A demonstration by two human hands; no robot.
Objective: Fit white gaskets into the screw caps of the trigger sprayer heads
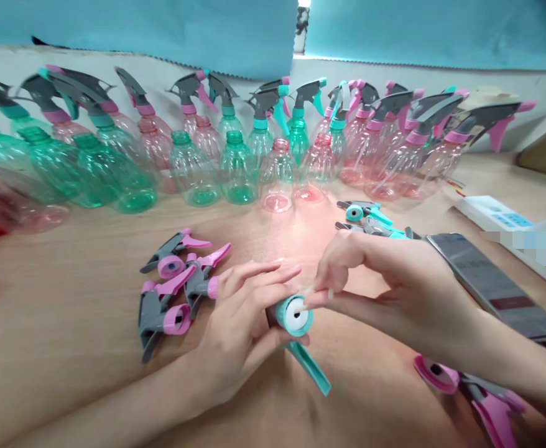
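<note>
My left hand (242, 317) is wrapped around a trigger spray head (306, 326), whose turquoise collar faces up toward me. A white disc (295, 318) with a dark hole in the middle sits inside the collar. Below it, the turquoise trigger (313, 370) sticks out to the lower right. My right hand (370, 280) comes in from the right, thumb and forefinger pinched together at the collar's rim; whatever lies between those fingertips is too small to make out. Just left of my left hand lie pink-and-grey spray heads (178, 318) on the wooden table.
Green bottles (238, 177) and pink bottles (277, 180) line the back, several with spray heads fitted, others uncapped. Turquoise spray heads (354, 213) lie beyond my right hand. A phone (492, 280) and a white power strip (492, 214) are at right. Another pink spray head (441, 373) lies under my right forearm.
</note>
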